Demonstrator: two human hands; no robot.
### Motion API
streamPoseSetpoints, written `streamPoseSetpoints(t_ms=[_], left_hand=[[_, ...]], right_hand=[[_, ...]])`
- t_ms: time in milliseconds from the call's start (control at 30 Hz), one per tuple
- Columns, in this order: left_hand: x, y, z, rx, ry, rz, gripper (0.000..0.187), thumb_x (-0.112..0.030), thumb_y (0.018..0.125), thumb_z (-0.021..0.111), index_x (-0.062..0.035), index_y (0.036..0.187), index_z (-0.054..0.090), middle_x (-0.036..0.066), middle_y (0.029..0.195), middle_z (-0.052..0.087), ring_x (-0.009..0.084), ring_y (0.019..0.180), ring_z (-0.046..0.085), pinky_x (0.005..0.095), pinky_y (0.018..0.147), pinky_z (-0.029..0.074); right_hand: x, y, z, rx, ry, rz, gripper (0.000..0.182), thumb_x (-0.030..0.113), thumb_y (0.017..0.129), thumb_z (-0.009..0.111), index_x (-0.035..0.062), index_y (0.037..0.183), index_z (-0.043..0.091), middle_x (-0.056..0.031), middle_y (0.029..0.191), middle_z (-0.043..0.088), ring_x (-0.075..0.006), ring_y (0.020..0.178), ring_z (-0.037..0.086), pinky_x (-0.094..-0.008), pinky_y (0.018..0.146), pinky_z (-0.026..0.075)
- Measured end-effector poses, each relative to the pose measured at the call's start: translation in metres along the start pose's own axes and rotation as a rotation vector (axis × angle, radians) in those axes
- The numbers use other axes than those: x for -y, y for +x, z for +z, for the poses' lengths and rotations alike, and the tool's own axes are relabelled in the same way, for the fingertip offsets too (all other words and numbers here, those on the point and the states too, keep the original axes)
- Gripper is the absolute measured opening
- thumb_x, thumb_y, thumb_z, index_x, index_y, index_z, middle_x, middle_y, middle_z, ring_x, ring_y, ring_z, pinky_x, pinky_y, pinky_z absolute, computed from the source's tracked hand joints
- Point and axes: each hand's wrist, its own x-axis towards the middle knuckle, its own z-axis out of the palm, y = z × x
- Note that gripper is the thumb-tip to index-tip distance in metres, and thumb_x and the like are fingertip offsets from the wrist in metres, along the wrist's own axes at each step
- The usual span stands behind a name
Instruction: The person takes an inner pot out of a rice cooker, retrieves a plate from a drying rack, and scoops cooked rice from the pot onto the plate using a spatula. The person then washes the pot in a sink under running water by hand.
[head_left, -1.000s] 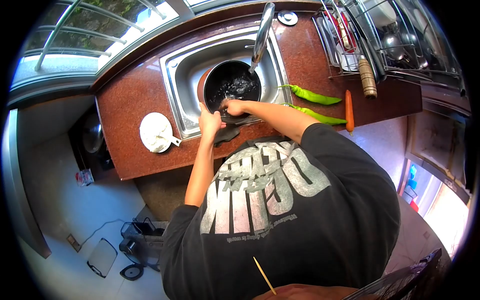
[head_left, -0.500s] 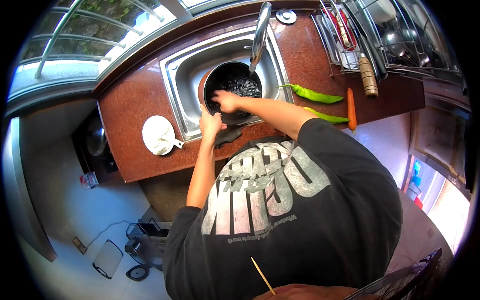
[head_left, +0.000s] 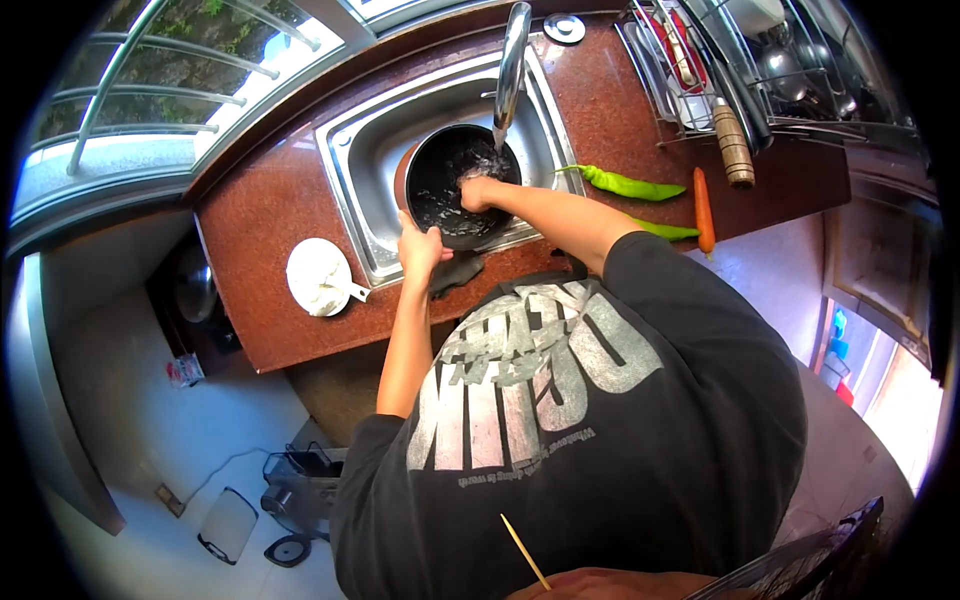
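A dark-lined pot (head_left: 435, 170) with an orange-brown outside sits tilted in the steel sink. My left hand (head_left: 424, 248) is closed on its near left rim, thumb outside. My right hand (head_left: 478, 193) is inside the pot, close to where water from the faucet (head_left: 512, 70) falls. Its fingers point down and are mostly hidden by splashing water. Foamy water lies over the dark inside of the pot. The steel sink (head_left: 375, 150) surrounds the pot, and a dark cloth (head_left: 457, 275) lies at its front edge.
A white plate (head_left: 305, 262) with a white-handled item stands on the left counter. On the right lie green peppers (head_left: 630, 186) and a carrot (head_left: 703, 210). Behind them is a wire dish rack (head_left: 690, 120) with a wooden-handled utensil (head_left: 733, 150). A round white lid (head_left: 565, 29) sits by the faucet.
My right hand has moved rightward inside the pot, toward the water stream, and its fingers have dipped from view. My left hand stays on the rim.
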Motion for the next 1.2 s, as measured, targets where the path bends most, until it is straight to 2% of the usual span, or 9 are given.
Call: streamPoseSetpoints(t_ms=[33,100,233,433,533,633,833,1033,1200], left_hand=[[0.001,0.0,0.001,-0.002,-0.017,0.005,0.084,-0.001,0.088,0.054,-0.0014,0.157,0.005,0.023,0.09,0.07,0.0269,0.061,0.072,0.0355,0.05,0.06],[0.002,0.001,0.001,-0.003,-0.02,0.014,0.084,-0.001,0.088,0.054,-0.0015,0.157,0.005,0.023,0.09,0.07,0.0274,0.061,0.072,0.0356,0.05,0.06],[0.005,0.0,0.0,0.02,-0.047,0.055,0.083,0.0,0.088,0.053,-0.0015,0.157,0.005,0.025,0.092,0.07,0.0286,0.061,0.072,0.0361,0.051,0.061],[0.009,0.0,0.003,-0.004,-0.047,0.062,0.083,0.0,0.088,0.052,-0.0024,0.157,0.005,0.025,0.093,0.07,0.029,0.061,0.072,0.0365,0.052,0.061],[0.011,0.0,0.003,-0.006,-0.034,0.052,0.083,-0.001,0.089,0.053,-0.003,0.157,0.006,0.025,0.093,0.07,0.0291,0.062,0.072,0.0365,0.052,0.061],[0.014,0.003,0.0,0.025,-0.053,0.067,0.083,-0.001,0.089,0.053,-0.0032,0.157,0.006,0.025,0.094,0.07,0.0292,0.063,0.073,0.0366,0.053,0.062],[0.012,0.001,0.004,-0.012,-0.047,0.057,0.082,-0.001,0.088,0.053,-0.0017,0.156,0.007,0.025,0.093,0.07,0.0289,0.063,0.073,0.0368,0.053,0.062],[0.003,-0.006,0.005,-0.028,0.009,0.068,0.083,-0.002,0.088,0.054,0.0016,0.155,0.006,0.024,0.088,0.07,0.0276,0.061,0.072,0.036,0.053,0.061],[-0.001,-0.007,0.005,-0.021,0.066,0.059,0.083,-0.002,0.088,0.054,0.0032,0.155,0.005,0.024,0.088,0.07,0.0273,0.06,0.072,0.0353,0.052,0.061]], right_hand=[[0.002,0.001,-0.005,-0.093,0.082,0.069,0.039,0.019,0.078,0.057,0.0007,0.109,0.073,-0.0205,0.118,0.068,-0.0335,0.112,0.065,-0.0427,0.095,0.052],[0.005,0.012,-0.013,-0.23,0.159,0.05,0.036,0.018,0.077,0.057,-0.0043,0.101,0.072,-0.0279,0.111,0.067,-0.0375,0.107,0.066,-0.0444,0.095,0.051],[0.01,0.04,-0.022,-0.324,0.3,-0.009,0.035,0.024,0.079,0.056,-0.0046,0.089,0.073,-0.0301,0.097,0.068,-0.0416,0.099,0.067,-0.047,0.092,0.051],[0.041,0.068,-0.013,-0.273,0.098,-0.304,0.038,0.024,0.087,0.049,-0.0031,0.091,0.075,-0.0271,0.1,0.069,-0.0403,0.095,0.068,-0.0473,0.088,0.051],[0.064,0.036,-0.007,-0.186,0.479,-0.16,0.036,0.016,0.083,0.05,-0.0084,0.1,0.072,-0.0307,0.105,0.068,-0.0412,0.1,0.067,-0.0452,0.092,0.05],[0.063,0.024,0.008,-0.221,0.548,-0.278,0.04,0.013,0.081,0.052,-0.0087,0.111,0.068,-0.032,0.116,0.064,-0.0411,0.109,0.064,-0.0443,0.096,0.05],[0.039,0.041,-0.029,-0.197,0.14,-0.16,0.039,0.026,0.083,0.051,-0.0026,0.095,0.074,-0.0263,0.105,0.069,-0.039,0.101,0.066,-0.0466,0.093,0.051],[0.007,0.04,-0.031,-0.207,0.193,0.002,0.042,0.03,0.084,0.05,-0.0024,0.092,0.074,-0.0248,0.102,0.07,-0.0372,0.099,0.068,-0.0454,0.09,0.051],[0.035,0.054,-0.019,-0.351,0.167,-0.185,0.039,0.027,0.084,0.048,-0.0002,0.086,0.076,-0.0246,0.095,0.07,-0.0367,0.094,0.069,-0.0469,0.086,0.052]])
